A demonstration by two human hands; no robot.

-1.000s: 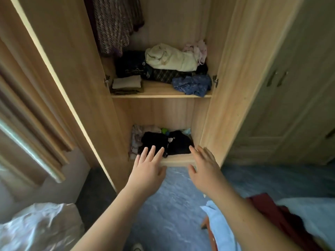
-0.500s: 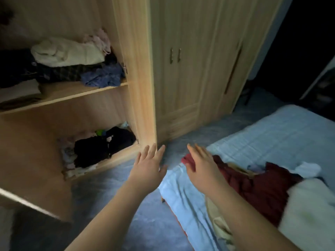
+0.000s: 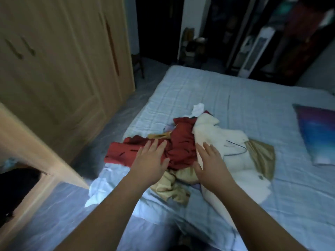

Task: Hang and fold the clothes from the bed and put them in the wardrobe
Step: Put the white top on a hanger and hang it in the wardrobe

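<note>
A heap of clothes lies on the light blue bed: a dark red garment with small black marks, a cream fleece garment, tan fabric and a small white piece. My left hand is stretched out with straight fingers over the red garment. My right hand reaches over the edge where the red and cream garments meet, fingers straight. Neither hand holds anything. The wooden wardrobe stands at the left with its doors closed here.
An open wardrobe door juts in at the lower left, with dark clothes behind it. A blue and purple pillow lies at the bed's right. A white tower fan and dark clutter stand beyond the bed. Grey floor runs between wardrobe and bed.
My view has swung right from the open wardrobe shelves to the bed. Both hands have moved from the wardrobe's lower shelf to above the clothes heap.
</note>
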